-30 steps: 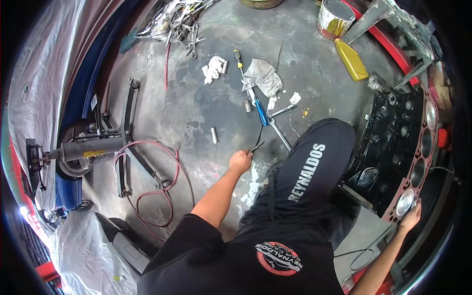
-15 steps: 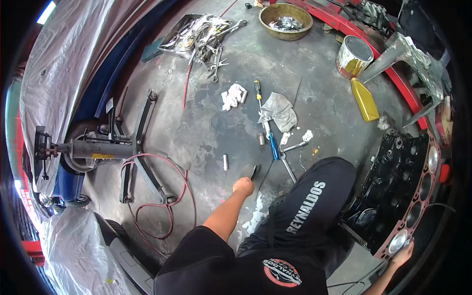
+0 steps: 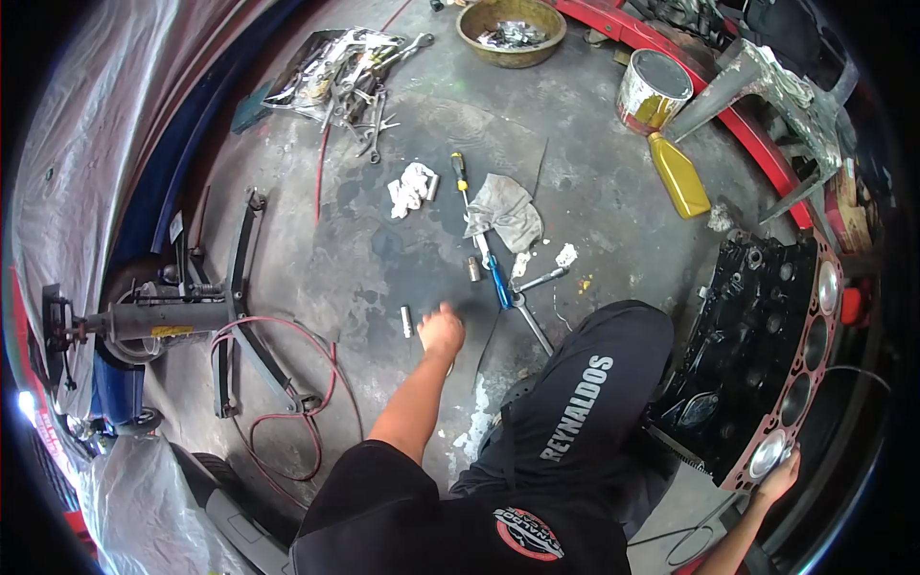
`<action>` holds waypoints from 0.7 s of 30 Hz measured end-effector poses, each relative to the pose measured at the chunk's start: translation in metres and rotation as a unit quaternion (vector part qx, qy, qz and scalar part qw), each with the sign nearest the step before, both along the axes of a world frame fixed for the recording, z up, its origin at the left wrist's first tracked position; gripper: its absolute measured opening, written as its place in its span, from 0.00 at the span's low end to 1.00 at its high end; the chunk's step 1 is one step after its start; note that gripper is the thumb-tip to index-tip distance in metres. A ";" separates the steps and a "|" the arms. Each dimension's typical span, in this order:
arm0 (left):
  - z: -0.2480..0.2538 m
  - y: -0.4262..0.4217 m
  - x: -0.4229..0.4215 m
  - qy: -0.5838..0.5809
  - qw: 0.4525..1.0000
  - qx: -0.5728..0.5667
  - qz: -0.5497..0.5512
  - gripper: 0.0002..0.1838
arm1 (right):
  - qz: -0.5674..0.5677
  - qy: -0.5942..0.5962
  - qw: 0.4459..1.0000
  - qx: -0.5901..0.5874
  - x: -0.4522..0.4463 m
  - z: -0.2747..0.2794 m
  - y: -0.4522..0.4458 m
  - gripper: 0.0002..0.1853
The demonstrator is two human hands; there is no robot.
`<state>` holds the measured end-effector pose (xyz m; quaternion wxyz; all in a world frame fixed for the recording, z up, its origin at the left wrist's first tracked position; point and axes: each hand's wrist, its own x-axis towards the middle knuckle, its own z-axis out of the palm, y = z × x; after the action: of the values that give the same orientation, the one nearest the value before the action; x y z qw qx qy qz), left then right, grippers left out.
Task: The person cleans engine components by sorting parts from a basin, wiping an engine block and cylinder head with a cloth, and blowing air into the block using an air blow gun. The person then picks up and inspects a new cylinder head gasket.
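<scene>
My left hand (image 3: 442, 332) is closed above the floor, just right of a silver socket (image 3: 406, 322); a dark, blurred shape shows by its fingertips. Ahead of it, a second socket (image 3: 473, 269) lies beside a blue-handled tool (image 3: 499, 282) and a ratchet (image 3: 541, 280). A grey rag (image 3: 505, 213) partly covers tools near a yellow-black screwdriver (image 3: 460, 172). On the right, my right hand (image 3: 781, 476) grips the lower corner of a black engine block (image 3: 736, 326), beside the lowest cylinder on its copper-coloured face.
Wrenches fill a tray (image 3: 287, 80) at the upper left, and a metal bowl (image 3: 467, 38) holds small parts. A paint can (image 3: 655, 86) and yellow bottle (image 3: 678, 177) are at the upper right. A red hose (image 3: 333, 379) curls by a metal stand (image 3: 240, 259) at left.
The view has shifted. My left hand has moved forward, closer to the silver socket, and the dark tool in it has blurred. My right hand has stayed at the engine block's corner.
</scene>
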<state>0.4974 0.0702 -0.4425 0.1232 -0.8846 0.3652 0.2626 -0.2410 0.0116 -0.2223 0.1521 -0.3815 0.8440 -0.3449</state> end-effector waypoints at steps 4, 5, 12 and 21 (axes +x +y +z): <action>-0.021 -0.086 0.035 -0.094 0.984 -0.141 -0.056 0.22 | 0.009 -0.028 0.999 -0.018 -0.015 -0.003 0.001 0.25; -0.058 -0.103 0.065 -0.173 0.947 -0.174 -0.208 0.26 | 0.062 -0.026 0.998 0.009 0.022 0.017 -0.001 0.23; -0.130 -0.266 0.185 -0.050 0.934 -0.138 -0.326 0.22 | -0.047 0.096 0.994 -0.016 0.076 0.034 -0.006 0.23; -0.166 -0.242 0.190 0.052 0.922 -0.319 -0.213 0.12 | -0.060 0.038 0.997 -0.005 0.091 0.041 -0.006 0.21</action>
<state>0.6874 -0.1715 -0.6083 -0.1320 -0.7636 0.6152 0.1450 -0.1503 0.0061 -0.1813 0.0974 -0.3437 0.8686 -0.3432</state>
